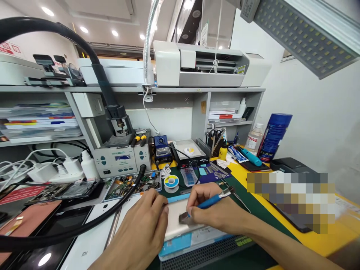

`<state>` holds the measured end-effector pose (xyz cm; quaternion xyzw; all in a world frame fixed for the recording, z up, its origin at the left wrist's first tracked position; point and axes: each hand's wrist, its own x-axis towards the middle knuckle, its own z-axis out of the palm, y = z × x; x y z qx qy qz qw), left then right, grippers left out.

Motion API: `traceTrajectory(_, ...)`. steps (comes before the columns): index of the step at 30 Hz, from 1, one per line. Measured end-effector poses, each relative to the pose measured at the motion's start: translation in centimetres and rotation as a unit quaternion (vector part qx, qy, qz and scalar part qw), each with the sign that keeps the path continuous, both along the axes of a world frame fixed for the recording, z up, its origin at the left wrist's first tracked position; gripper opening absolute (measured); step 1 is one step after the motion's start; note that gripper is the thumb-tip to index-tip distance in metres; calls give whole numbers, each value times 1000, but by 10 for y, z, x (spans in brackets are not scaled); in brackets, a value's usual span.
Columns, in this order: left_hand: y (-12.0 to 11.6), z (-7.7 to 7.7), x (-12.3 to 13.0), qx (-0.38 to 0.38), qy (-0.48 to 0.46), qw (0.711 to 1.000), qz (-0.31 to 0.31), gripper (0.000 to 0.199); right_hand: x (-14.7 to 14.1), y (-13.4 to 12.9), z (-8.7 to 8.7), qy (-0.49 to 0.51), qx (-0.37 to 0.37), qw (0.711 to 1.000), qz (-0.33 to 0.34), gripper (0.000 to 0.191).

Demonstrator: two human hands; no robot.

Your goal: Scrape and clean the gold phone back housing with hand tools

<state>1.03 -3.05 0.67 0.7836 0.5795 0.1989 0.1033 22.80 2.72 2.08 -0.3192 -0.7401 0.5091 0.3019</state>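
A flat, pale phone-like panel [174, 219] lies in front of me on a blue-and-white flat pack [180, 243]. My left hand [149, 221] grips its left end, fingers curled and pressed against the edge. In my right hand [209, 208] is a slim blue-handled tool [209, 202], pinched between thumb and fingers. Its dark, flat lower tip meets the pale surface and is smeared by motion, so I cannot tell whether it is a brush or a scraper. The tool's other end has a metal piece and points up to the right.
A black hose [92, 221] arches across the left side over a white phone [87, 240]. Behind my hands are a solder spool [171, 182], a tray of small parts [135, 183] and a heating plate [191, 150]. Tweezers [239, 198] lie on the green mat [270, 228].
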Motion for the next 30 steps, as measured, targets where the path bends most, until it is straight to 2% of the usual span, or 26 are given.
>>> traceTrajectory(7,-3,5,0,-7,-8,1000,2,34,0,1,-2,1,-8,1000,16,2)
traceTrajectory(16,-4,3,-3,12,-5,1000,-15,31,1,2,-3,-3,-5,1000,30,4)
traceTrajectory(26,-3,3,-3,13,-1,1000,-11,33,1,5,-2,-8,9,1000,3,5)
traceTrajectory(30,-2,3,-3,19,11,1000,-5,35,2,6,-1,-2,-4,1000,16,6)
